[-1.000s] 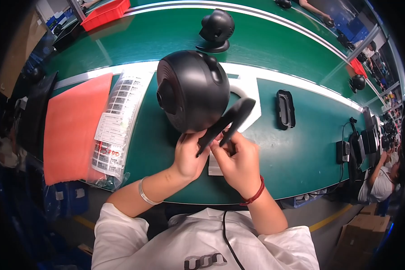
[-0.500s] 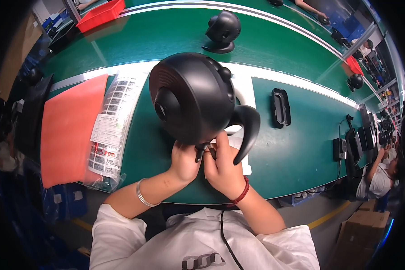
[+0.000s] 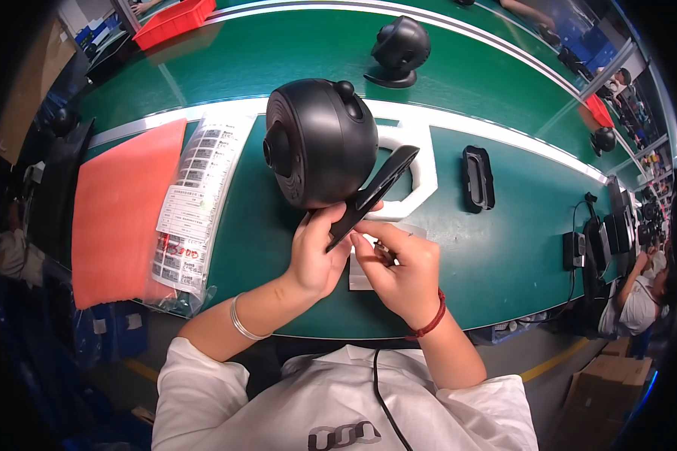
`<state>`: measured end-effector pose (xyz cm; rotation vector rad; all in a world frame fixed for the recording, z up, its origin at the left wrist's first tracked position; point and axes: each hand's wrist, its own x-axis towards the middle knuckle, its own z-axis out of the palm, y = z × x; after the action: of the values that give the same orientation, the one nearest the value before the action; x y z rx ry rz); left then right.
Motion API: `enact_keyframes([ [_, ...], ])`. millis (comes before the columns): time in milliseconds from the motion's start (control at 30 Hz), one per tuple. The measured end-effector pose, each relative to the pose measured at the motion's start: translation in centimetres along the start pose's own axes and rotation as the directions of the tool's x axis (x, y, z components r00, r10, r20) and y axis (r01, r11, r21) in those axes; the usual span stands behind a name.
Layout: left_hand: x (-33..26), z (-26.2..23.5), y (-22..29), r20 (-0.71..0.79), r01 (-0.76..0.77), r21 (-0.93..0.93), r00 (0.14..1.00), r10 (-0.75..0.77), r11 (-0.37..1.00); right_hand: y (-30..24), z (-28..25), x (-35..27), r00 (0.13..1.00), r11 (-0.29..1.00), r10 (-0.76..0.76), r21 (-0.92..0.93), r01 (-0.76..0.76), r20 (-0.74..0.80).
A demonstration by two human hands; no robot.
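Note:
A round black device with a curved stand (image 3: 331, 143) is tilted over the bench in front of me; its kind is not certain. My left hand (image 3: 312, 252) grips it from below where the body meets the flat black stand (image 3: 380, 188). My right hand (image 3: 402, 270) is closed in a pinch close to the stand's lower end. Whatever sits between its fingertips is too small to make out. Partly under the hands lies a pale sheet (image 3: 359, 278). Behind the device rests a white foam ring (image 3: 425, 169).
Left on the green bench lie an orange foam sheet (image 3: 124, 218) and a plastic bag of printed labels (image 3: 192, 210). A black oblong tray (image 3: 478, 179) is to the right. Farther off stand a similar black device (image 3: 400, 49) and a red bin (image 3: 174, 22).
The device has turned and tilted, so its stand now shows its flat side and the foam ring is more exposed. My right hand has moved right, apart from the left.

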<state>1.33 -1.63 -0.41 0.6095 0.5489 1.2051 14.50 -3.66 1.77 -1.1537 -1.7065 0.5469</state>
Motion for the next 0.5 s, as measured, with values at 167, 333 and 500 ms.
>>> enact_keyframes([
  [167, -0.2, -0.8, -0.8, -0.078, -0.006, 0.077, 0.997, 0.012, 0.997, -0.3, 0.0, 0.2, 0.994, 0.986, -0.107, -0.127, 0.106, 0.001],
  [333, -0.3, -0.9, -1.0, -0.088, -0.041, 0.109, 0.995, 0.051, 0.993, -0.1, 0.8, -0.4, 0.994, 0.981, -0.104, -0.17, 0.096, -0.039],
  [500, -0.2, -1.3, -1.0, -0.046, 0.019, 0.062, 0.999, -0.016, 0.998, 0.3, 1.6, -1.0, 0.995, 0.98, -0.09, -0.181, 0.082, -0.037],
])
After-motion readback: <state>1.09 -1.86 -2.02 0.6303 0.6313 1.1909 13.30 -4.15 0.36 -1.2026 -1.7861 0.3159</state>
